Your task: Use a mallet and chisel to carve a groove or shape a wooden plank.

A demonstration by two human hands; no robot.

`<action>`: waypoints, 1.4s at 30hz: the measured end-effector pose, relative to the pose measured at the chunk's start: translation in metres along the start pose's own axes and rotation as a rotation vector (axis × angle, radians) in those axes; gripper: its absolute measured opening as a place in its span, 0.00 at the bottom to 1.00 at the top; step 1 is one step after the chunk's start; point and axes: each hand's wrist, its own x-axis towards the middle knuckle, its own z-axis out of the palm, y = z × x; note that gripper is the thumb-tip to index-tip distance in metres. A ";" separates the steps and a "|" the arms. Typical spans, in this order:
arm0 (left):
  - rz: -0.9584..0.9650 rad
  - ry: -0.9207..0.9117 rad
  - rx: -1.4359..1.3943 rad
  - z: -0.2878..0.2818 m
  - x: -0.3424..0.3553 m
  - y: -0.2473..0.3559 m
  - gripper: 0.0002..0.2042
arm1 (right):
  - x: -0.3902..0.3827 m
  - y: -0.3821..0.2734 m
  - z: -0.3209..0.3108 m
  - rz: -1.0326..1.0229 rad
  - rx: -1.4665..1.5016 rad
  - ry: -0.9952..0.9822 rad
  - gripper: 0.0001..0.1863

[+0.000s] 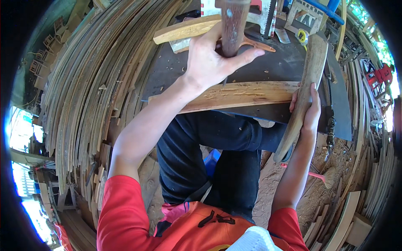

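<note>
My left hand point(211, 60) is closed around the thick dark wooden handle of a chisel point(234, 31), which stands nearly upright; its thumb is stretched out to the right. Only a short dark bit of the blade shows below the hand, at the upper edge of a wooden board point(247, 94). The board lies crosswise along the near side of a dark worktable point(278, 67), with rough cut marks on its face. My right hand point(310, 111) grips a long wooden club point(312, 67), tilted upright over the board's right end.
A yellowish wood piece point(184, 30), a saw point(268, 19) and a yellow tape measure point(301, 37) lie toward the table's far side. Long stacked wood strips point(92, 79) fill the left. More strips lean at right. A pink-handled brush point(326, 178) lies on the dusty ground.
</note>
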 end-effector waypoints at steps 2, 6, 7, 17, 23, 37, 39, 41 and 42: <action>-0.083 -0.078 -0.039 -0.002 0.001 -0.002 0.19 | 0.001 0.001 0.000 0.000 -0.003 -0.001 0.28; -0.210 -0.057 -0.255 0.010 0.003 -0.013 0.11 | 0.003 0.001 0.000 0.001 -0.012 -0.001 0.29; -0.232 -0.056 -0.269 0.011 0.003 -0.016 0.10 | 0.003 0.001 0.001 0.005 -0.007 0.002 0.29; -0.679 0.203 -0.528 0.007 0.031 0.017 0.20 | 0.001 0.003 0.001 0.002 -0.005 0.003 0.29; -0.594 0.095 -0.676 0.035 0.026 -0.021 0.16 | 0.001 0.002 -0.001 0.007 -0.002 -0.015 0.29; -0.335 0.109 -0.705 0.047 0.013 -0.057 0.09 | 0.002 0.001 0.003 0.017 -0.038 -0.005 0.31; -0.386 0.067 -0.683 0.043 0.011 -0.058 0.09 | 0.000 0.001 0.003 0.012 -0.036 -0.002 0.31; -0.412 0.057 -0.694 0.037 0.015 -0.047 0.09 | 0.000 0.001 0.002 -0.008 -0.027 -0.011 0.31; -0.370 0.083 -0.729 0.037 0.015 -0.050 0.09 | 0.000 0.001 0.002 -0.004 -0.032 -0.013 0.31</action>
